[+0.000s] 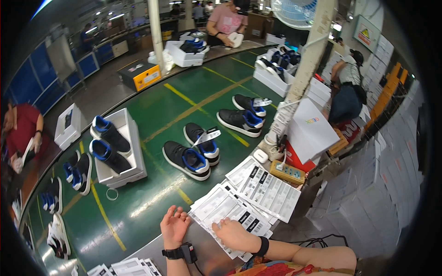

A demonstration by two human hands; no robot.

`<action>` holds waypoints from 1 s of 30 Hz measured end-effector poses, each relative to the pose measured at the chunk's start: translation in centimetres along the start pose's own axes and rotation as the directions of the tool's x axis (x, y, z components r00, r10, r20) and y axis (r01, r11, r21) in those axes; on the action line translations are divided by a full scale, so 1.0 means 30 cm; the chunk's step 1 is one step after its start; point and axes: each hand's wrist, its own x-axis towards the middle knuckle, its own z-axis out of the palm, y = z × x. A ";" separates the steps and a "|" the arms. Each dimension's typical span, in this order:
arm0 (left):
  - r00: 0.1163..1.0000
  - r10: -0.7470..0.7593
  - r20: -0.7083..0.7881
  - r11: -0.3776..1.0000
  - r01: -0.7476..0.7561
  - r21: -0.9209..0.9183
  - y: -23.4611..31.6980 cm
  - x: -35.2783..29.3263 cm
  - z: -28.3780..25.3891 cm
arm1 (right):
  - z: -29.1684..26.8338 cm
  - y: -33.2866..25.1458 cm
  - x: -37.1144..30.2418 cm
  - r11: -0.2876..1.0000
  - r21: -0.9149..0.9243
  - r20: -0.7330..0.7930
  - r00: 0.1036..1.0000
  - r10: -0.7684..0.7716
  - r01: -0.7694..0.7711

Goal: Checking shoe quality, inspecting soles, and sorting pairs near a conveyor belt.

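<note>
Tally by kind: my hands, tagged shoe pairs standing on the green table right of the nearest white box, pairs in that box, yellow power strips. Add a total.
Hands: 2
Tagged pairs: 2
Boxed pair: 1
Power strip: 1
Total: 6

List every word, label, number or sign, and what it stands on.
Wording is not copied here.
Paper sheets: black label blocks; small print unreadable.
White box at right: multicoloured lettering.
Pale metal box: yellow triangular warning sign.
Shoe tags: print too small.
Orange box: white label, too small.

White sheets (229, 205), black shoes (176, 155) (blue linings (194, 160))
</note>
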 end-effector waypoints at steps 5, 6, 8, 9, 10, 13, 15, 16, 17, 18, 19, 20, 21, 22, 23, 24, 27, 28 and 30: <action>0.998 -0.010 0.063 0.997 0.015 -0.075 -0.013 0.006 -0.024 | -0.020 0.004 -0.004 0.999 0.043 0.059 0.998 -0.019 0.016; 0.997 -0.008 0.075 0.998 0.013 -0.059 -0.013 0.011 -0.033 | -0.022 0.004 -0.001 1.000 0.022 0.037 0.999 -0.023 0.022; 0.996 -0.005 0.085 0.999 0.009 -0.046 -0.015 0.016 -0.050 | -0.027 0.002 0.004 0.999 0.022 0.097 0.995 -0.028 0.026; 0.991 -0.002 0.133 0.999 0.008 -0.048 -0.016 0.019 -0.058 | -0.027 -0.001 0.010 0.999 0.036 0.124 0.992 -0.027 0.023; 0.987 0.012 0.163 0.999 -0.004 -0.048 -0.016 0.023 -0.064 | -0.029 -0.001 0.013 0.999 0.041 0.146 0.989 -0.011 0.005; 0.989 0.022 0.143 0.999 -0.018 -0.036 -0.018 0.022 -0.076 | -0.033 -0.003 0.016 1.000 0.029 0.171 0.985 -0.006 0.002; 0.988 0.013 0.151 0.999 -0.007 -0.040 -0.021 0.021 -0.070 | -0.035 -0.003 0.008 0.999 0.042 0.120 0.993 0.002 -0.007; 0.985 -0.009 0.170 0.999 0.018 -0.049 -0.016 0.020 -0.067 | -0.029 -0.004 0.009 1.000 0.018 0.135 0.991 0.009 -0.012; 0.992 0.010 0.128 0.999 -0.005 -0.036 -0.018 0.018 -0.061 | -0.024 -0.004 0.007 1.000 0.011 0.124 0.992 0.007 -0.009; 0.996 -0.028 0.088 0.999 0.032 -0.044 -0.009 0.022 -0.054 | -0.016 -0.003 0.010 0.999 0.046 0.149 0.989 0.021 -0.029; 0.998 -0.015 0.055 1.000 0.017 -0.026 -0.007 0.019 -0.047 | -0.005 -0.004 0.011 1.000 0.012 0.089 0.996 0.004 -0.005; 0.996 -0.036 0.086 0.998 0.040 -0.051 -0.005 0.021 -0.038 | 0.003 -0.001 0.011 1.000 0.015 0.080 0.997 0.015 -0.016; 0.999 -0.038 0.037 0.998 0.039 -0.044 -0.002 0.017 -0.030 | 0.011 0.002 0.012 0.999 0.022 0.133 0.991 0.021 -0.024; 1.000 -0.021 0.020 1.000 0.021 -0.008 -0.003 0.013 -0.022 | 0.017 0.004 0.009 0.998 0.037 0.121 0.992 0.037 -0.041; 0.999 0.026 0.020 0.998 -0.027 0.050 -0.006 0.004 -0.015 | 0.021 0.003 0.009 0.997 0.060 0.125 0.992 0.032 -0.039; 0.999 0.017 0.031 0.998 -0.019 0.055 -0.004 0.000 -0.009 | 0.023 0.003 0.007 0.997 0.060 0.124 0.992 0.039 -0.047; 0.999 0.040 -0.027 0.996 -0.038 0.077 -0.005 -0.011 0.002 | 0.020 0.000 0.008 0.997 0.069 0.136 0.991 0.014 -0.024; 0.999 0.032 -0.020 0.997 -0.030 0.071 -0.005 -0.013 0.004 | 0.018 -0.001 0.009 0.997 0.068 0.134 0.991 0.014 -0.024; 0.999 0.036 -0.032 0.996 -0.033 0.079 -0.007 -0.013 0.007 | 0.016 0.000 0.010 0.997 0.073 0.144 0.990 0.011 -0.022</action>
